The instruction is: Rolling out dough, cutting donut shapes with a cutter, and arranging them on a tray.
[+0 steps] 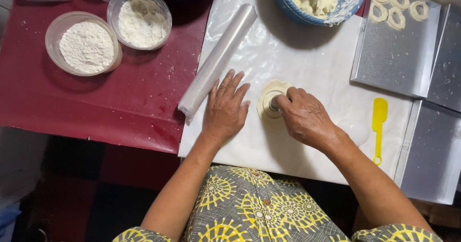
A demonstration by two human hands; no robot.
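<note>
Seen from above, over a desk (96,107) with a dark red cover and a white sheet (307,74) spread across its right part.

Left hand (224,108) laid flat on the sheet, palm down, fingers spread and holding nothing, just left of a small round of dough (270,94). Right hand (303,118) closed in a grip on a small round cutter (274,103), pressed onto the middle of that dough round. Dough flat on the sheet, between the two hands, near the middle of the view.

Left of the left hand, a rolling pin wrapped in clear film (218,59), lying slantwise along the sheet's edge, close to the fingers but whether touching cannot be told. Top centre, a blue bowl (353,1) with a lump of dough in it. Top right, a metal tray (396,54) with five dough rings (397,4) at its far end. A yellow spatula (379,126) on the sheet right of the right hand. Top left, on the red cover, two clear bowls of white powder (86,45) side by side.
</note>
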